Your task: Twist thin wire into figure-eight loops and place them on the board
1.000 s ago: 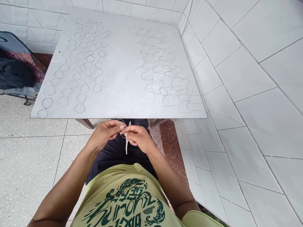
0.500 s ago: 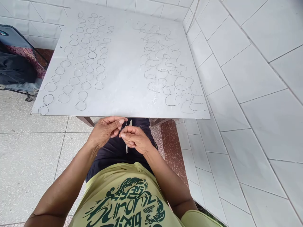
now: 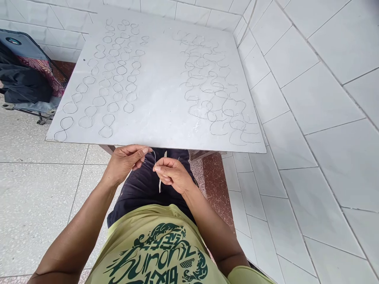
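Observation:
Between my hands runs a thin curved wire (image 3: 154, 156), just off the table's near edge and above my lap. My left hand (image 3: 127, 161) pinches one part of it between thumb and fingers. My right hand (image 3: 173, 173) grips another part, and a short wire end sticks up past its fingers. Rows of wire figure-eights (image 3: 107, 126) lie on the left side of the white table (image 3: 166, 118). On the right side, loose, bent wires (image 3: 219, 90) spread in an overlapping group. What my fingers cover of the held wire is hidden.
A folding chair (image 3: 26, 47) with dark cloth (image 3: 25, 85) on it stands at the left. White tiled walls (image 3: 296, 138) border the table on the right and at the back. My legs are partly under the table's front edge.
My left hand has moved a little to the left, away from the right hand, so more of the curved wire shows between them. The view has shifted slightly.

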The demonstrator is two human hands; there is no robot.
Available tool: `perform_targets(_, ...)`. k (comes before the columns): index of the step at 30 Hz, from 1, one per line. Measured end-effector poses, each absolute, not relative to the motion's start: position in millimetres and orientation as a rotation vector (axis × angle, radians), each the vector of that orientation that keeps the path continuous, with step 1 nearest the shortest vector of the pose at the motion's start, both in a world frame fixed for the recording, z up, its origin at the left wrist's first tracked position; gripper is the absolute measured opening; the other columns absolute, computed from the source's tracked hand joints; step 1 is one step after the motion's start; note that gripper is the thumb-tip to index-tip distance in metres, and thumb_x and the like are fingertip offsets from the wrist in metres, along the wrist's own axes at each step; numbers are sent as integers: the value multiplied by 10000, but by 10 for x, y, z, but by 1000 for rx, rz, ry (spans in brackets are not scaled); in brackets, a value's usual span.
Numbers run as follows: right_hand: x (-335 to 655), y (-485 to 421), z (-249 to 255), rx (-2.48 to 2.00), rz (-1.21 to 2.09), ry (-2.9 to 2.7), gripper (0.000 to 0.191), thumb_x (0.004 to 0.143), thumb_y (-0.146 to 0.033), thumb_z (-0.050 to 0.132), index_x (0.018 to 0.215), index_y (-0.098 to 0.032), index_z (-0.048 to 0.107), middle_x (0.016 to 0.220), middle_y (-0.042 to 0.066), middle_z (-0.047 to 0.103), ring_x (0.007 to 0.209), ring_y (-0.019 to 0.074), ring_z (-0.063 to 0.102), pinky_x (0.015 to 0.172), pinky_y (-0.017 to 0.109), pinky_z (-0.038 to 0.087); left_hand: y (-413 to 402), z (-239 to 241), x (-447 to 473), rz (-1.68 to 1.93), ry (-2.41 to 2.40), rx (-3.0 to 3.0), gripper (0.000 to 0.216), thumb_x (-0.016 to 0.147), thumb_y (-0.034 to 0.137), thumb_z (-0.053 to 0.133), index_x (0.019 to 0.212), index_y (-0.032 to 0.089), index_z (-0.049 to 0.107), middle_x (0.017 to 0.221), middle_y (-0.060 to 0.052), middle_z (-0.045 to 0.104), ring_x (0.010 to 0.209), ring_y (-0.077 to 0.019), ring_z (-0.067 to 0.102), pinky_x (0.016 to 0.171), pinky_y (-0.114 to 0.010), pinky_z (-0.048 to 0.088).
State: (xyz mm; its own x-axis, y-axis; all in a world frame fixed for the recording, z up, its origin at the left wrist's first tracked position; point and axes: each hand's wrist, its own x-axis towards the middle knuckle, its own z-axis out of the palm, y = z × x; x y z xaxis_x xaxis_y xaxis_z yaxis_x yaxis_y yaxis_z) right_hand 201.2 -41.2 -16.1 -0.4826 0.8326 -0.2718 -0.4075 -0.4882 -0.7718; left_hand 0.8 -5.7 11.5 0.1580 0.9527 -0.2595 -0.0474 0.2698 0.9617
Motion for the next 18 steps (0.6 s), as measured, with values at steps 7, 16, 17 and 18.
perform_targets(7,2116,-412,-161,-863,1944,-907,357,935,-513,705,992,-161,726,628,-42,566,457,64,452,378,179,252,53,245,44,942,1174,1171,275,839,418,832,975,180,853,646,-11,590,520,-88,492,441,-213,345)
perform_targets(16,2316,-449,-166,-912,1820,-891,332,926,-479,745,893,-149,715,745,47,745,512,140,672,370,200,479,280,368,30,804,1161,1206,310,808,457,849,918,167,838,624,-7,592,530,-95,504,450,-218,358)
perform_targets(17,2318,-440,-152,-921,1824,-873,345,920,-489,749,894,-146,717,752,57,757,516,152,690,367,203,487,300,378,52,814,1160,1181,315,806,459,850,914,164,832,634,-7,594,527,-94,503,446,-217,353)
perform_targets(18,2317,-429,-134,-927,1828,-849,358,911,-498,757,896,-142,720,755,64,766,521,163,704,363,207,494,314,386,78,832,1154,1153,319,806,462,850,914,162,826,651,-8,598,525,-91,502,442,-217,348)
